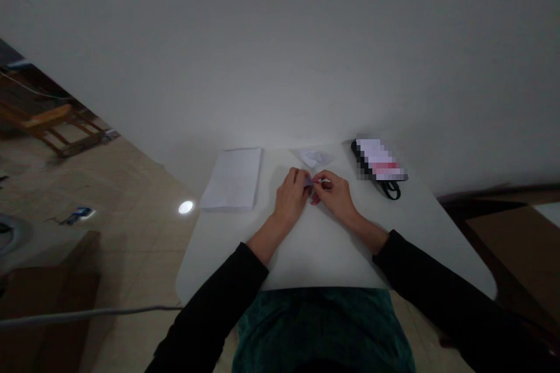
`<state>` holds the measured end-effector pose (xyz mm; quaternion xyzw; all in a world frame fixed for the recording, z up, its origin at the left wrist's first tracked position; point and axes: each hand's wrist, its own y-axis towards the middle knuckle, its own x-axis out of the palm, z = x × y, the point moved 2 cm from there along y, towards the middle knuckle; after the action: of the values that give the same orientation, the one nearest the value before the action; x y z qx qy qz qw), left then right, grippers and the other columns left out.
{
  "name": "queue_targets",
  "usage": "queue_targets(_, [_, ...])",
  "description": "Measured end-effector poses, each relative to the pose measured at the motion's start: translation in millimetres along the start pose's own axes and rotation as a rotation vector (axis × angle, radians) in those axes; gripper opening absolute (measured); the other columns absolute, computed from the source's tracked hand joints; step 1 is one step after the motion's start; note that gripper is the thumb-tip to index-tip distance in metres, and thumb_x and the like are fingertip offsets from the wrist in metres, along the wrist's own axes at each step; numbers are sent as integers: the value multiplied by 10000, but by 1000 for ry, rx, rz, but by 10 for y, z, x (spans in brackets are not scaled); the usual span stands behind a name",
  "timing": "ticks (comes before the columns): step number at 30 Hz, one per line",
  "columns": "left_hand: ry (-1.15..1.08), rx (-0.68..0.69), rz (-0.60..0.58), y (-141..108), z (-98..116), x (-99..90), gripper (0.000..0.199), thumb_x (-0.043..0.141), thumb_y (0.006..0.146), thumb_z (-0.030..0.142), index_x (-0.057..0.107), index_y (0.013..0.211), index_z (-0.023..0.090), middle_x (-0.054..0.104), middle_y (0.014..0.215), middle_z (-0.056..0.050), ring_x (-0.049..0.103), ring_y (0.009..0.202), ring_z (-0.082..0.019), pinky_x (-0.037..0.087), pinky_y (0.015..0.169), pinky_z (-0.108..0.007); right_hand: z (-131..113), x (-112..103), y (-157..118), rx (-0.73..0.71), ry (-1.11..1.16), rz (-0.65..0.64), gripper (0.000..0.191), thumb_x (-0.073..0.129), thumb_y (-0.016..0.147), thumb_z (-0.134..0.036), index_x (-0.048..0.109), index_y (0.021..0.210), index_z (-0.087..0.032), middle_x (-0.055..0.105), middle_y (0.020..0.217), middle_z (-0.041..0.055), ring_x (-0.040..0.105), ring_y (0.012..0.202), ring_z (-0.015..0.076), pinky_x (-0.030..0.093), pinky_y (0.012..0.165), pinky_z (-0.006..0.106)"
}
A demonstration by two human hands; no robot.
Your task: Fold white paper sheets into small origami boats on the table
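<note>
Near the middle of the white table (306, 256), my left hand (292, 195) is closed on a small piece of folded paper (308, 181). My right hand (335, 195) meets it from the right, thumb and fingers pinched on the same paper. Most of that paper is hidden by the fingers. Just beyond my hands lies a folded white paper piece (315, 157). A stack of white paper (234, 179) lies to the left of my left hand.
A phone (378, 160) with a black strap lies at the back right, by the wall. A grey cable (109, 311) runs at the lower left. Cardboard (516, 239) stands on the right, and a wooden chair (48, 119) at the far left.
</note>
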<state>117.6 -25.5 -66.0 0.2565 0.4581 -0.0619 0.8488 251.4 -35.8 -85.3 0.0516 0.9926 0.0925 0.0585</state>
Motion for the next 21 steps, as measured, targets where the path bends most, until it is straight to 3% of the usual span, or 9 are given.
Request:
queue_targets(4, [-126, -39, 67, -15, -67, 18, 443, 627, 824, 164, 425, 1213, 230, 528, 1119, -66, 598, 972, -196, 514, 817, -338, 15, -48, 20, -5, -46, -12, 72, 561, 745, -246, 557, 805, -206, 572, 543, -48, 615, 423, 151, 477, 378, 226])
queue_targets(7, [-135, -35, 24, -10, -68, 26, 424, 603, 830, 146, 417, 1199, 242, 595, 985, -34, 606, 944, -200, 503, 835, -344, -23, -86, 39, -82, -187, 9, 67, 549, 753, -214, 595, 801, -201, 568, 578, -41, 554, 419, 125, 457, 404, 233])
queue_targets(10, [-122, -22, -10, 0, -59, 10, 339, 579, 837, 147, 449, 1136, 239, 627, 945, -28, 617, 929, -207, 499, 835, -347, -84, -110, 47, -201, -360, 31, 97, 557, 751, -170, 632, 806, -195, 612, 695, -10, 566, 527, 127, 491, 544, 264])
queue_targets(12, [-158, 18, -46, 6, -60, -17, 358, 564, 835, 140, 442, 1158, 235, 641, 980, -33, 627, 948, -206, 499, 848, -344, -108, -120, 49, -256, -459, 20, 147, 561, 735, -128, 657, 826, -191, 617, 761, 6, 571, 585, 133, 493, 623, 282])
queue_targets(16, [-305, 148, -213, 2, -100, -74, 578, 514, 851, 107, 296, 1371, 235, 629, 1162, -71, 649, 1005, -190, 506, 874, -319, -105, -146, 56, -287, -567, -44, 254, 565, 725, -69, 700, 908, -182, 592, 847, 26, 564, 614, 129, 486, 672, 286])
queue_targets(19, [-410, 187, -253, 0, -161, -92, 568, 435, 913, 106, 245, 1430, 242, 621, 1234, -88, 625, 1116, -178, 483, 951, -323, -106, -169, 58, -320, -626, -95, 269, 594, 737, -53, 714, 945, -174, 590, 887, 39, 575, 670, 141, 488, 707, 288])
queue_targets(21, [-463, 185, -243, 7, -199, -79, 509, 445, 933, 131, 300, 1407, 248, 630, 1244, -81, 601, 1169, -174, 468, 988, -334, -118, -184, 57, -335, -686, -132, 195, 614, 774, -74, 721, 910, -163, 588, 890, 48, 578, 694, 148, 487, 715, 293])
